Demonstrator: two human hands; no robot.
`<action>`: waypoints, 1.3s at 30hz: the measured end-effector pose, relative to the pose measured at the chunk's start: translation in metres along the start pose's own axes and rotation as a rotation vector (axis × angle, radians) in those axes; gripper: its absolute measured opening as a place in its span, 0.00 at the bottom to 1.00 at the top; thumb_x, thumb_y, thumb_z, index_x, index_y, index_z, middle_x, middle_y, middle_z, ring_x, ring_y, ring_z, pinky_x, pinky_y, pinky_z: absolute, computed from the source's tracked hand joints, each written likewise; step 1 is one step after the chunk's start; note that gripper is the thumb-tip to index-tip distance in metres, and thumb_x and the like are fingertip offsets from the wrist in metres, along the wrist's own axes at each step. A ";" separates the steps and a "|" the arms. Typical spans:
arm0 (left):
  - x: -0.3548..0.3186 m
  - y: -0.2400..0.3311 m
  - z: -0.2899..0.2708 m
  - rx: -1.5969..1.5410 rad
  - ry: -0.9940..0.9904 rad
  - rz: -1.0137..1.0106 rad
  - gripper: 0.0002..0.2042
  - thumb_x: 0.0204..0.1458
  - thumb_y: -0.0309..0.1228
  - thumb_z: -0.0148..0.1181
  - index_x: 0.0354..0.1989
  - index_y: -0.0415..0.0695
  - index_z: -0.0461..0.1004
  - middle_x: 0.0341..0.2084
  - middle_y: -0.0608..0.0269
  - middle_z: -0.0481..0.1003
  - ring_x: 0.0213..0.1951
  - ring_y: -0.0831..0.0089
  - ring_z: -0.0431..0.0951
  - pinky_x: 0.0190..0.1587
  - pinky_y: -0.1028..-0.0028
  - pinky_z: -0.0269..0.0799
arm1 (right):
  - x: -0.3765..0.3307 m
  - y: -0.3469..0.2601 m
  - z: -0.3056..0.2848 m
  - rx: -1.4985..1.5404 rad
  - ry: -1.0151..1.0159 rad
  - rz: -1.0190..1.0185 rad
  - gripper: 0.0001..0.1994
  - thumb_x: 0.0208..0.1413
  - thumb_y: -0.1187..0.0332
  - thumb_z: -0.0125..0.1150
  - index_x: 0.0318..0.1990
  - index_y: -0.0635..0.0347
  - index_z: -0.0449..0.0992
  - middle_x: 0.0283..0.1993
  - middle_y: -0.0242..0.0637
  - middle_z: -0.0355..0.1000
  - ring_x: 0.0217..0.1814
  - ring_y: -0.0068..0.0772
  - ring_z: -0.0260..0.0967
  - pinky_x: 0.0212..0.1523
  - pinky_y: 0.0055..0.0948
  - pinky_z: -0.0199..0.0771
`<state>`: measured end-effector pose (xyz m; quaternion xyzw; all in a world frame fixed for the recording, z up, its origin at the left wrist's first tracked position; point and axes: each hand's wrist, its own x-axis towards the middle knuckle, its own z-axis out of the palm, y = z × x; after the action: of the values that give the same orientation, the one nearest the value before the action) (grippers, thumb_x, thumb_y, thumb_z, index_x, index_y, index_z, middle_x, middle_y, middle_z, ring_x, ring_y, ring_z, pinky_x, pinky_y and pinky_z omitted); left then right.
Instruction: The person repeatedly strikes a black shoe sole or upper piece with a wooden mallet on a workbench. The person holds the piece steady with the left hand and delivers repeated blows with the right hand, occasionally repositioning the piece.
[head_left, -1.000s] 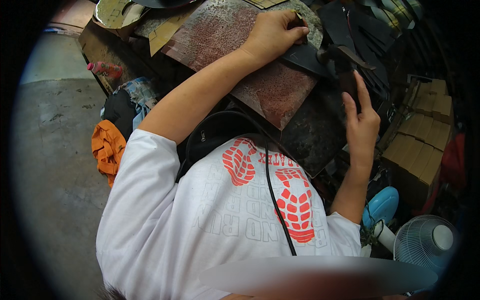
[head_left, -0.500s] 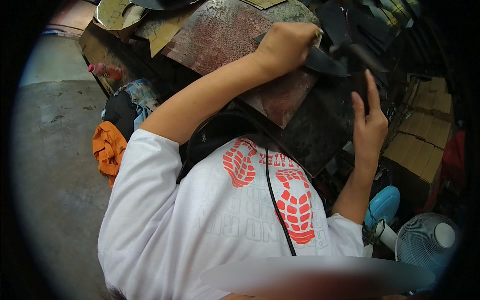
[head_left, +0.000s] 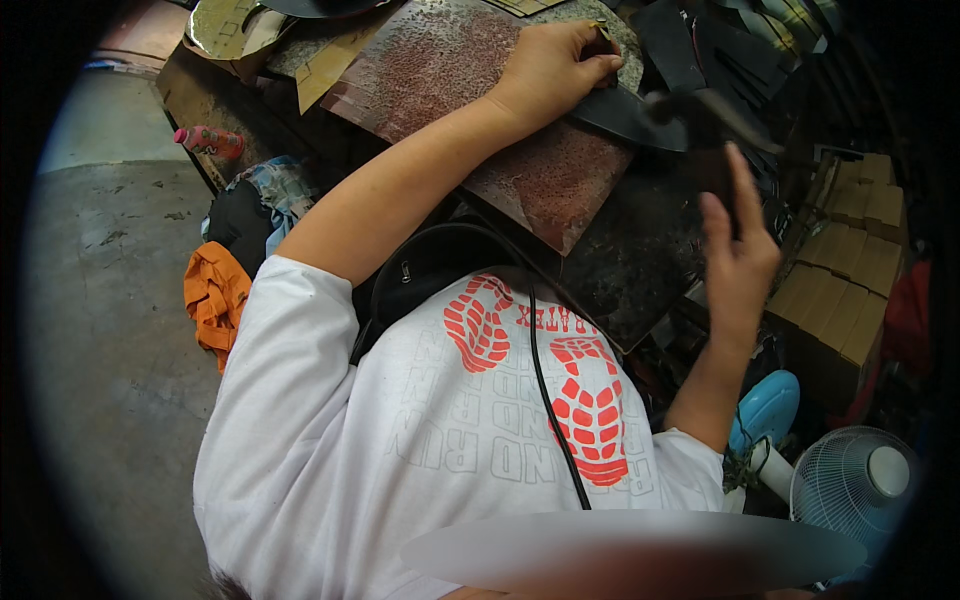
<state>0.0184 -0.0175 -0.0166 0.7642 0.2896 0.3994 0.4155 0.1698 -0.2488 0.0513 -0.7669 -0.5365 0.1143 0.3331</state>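
Note:
Pinched in my left hand (head_left: 562, 68) is a slim tool with a yellowish end (head_left: 599, 27); most of it is hidden by my fingers. Below those fingers, a curved black flat piece (head_left: 630, 118) lies on a worn reddish-brown board (head_left: 560, 185). My right hand (head_left: 740, 235) is wrapped round the dark handle of a hammer (head_left: 738, 122), with index finger and thumb stretched along it. The hammer's head is smeared by motion and hangs just right of the black piece.
Dark flat scraps (head_left: 720, 50) lie at the far right. Cardboard boxes (head_left: 835, 260) are stacked on the right, above a white fan (head_left: 855, 490). On the left are a pink bottle (head_left: 210, 141), an orange cloth (head_left: 215, 295) and yellowish sheet pieces (head_left: 335, 70).
My left hand has shifted left and slightly away from me, turning so its thumb shows and uncovering more of the black piece. The hammer has tilted slightly in my right hand.

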 end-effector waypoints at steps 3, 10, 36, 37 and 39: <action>0.003 0.003 -0.005 0.053 -0.046 0.055 0.09 0.52 0.32 0.67 0.38 0.42 0.81 0.26 0.55 0.81 0.29 0.65 0.83 0.35 0.70 0.78 | 0.004 -0.033 -0.043 0.173 0.305 -0.116 0.25 0.61 0.51 0.58 0.60 0.55 0.69 0.44 0.45 0.73 0.41 0.38 0.72 0.37 0.33 0.73; 0.003 0.019 0.002 0.366 -0.074 0.471 0.08 0.51 0.28 0.62 0.39 0.44 0.79 0.27 0.52 0.79 0.33 0.52 0.81 0.37 0.60 0.77 | 0.015 -0.043 -0.031 0.122 0.137 -0.049 0.25 0.62 0.51 0.58 0.60 0.56 0.69 0.41 0.47 0.74 0.37 0.37 0.73 0.33 0.32 0.72; -0.002 0.024 0.009 0.366 -0.054 0.571 0.07 0.52 0.29 0.65 0.38 0.43 0.76 0.29 0.54 0.79 0.32 0.53 0.80 0.36 0.63 0.76 | 0.008 -0.053 -0.052 0.250 0.227 -0.100 0.25 0.62 0.58 0.60 0.64 0.55 0.66 0.32 0.40 0.74 0.26 0.24 0.67 0.27 0.24 0.69; -0.005 0.025 0.010 0.402 -0.068 0.578 0.07 0.52 0.28 0.65 0.38 0.44 0.77 0.28 0.53 0.78 0.32 0.53 0.80 0.35 0.64 0.76 | 0.007 -0.044 -0.035 0.176 0.120 -0.010 0.26 0.63 0.62 0.61 0.68 0.52 0.64 0.33 0.39 0.75 0.26 0.22 0.68 0.27 0.24 0.70; -0.006 0.024 0.011 0.303 -0.023 0.488 0.06 0.53 0.28 0.64 0.38 0.43 0.76 0.28 0.52 0.78 0.33 0.53 0.81 0.35 0.64 0.76 | 0.004 -0.020 -0.004 0.357 0.030 0.140 0.28 0.64 0.62 0.62 0.71 0.41 0.63 0.29 0.41 0.77 0.23 0.23 0.68 0.28 0.28 0.72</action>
<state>0.0269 -0.0383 -0.0023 0.8691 0.1489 0.4311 0.1916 0.1586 -0.2428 0.0680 -0.7326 -0.4482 0.2191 0.4630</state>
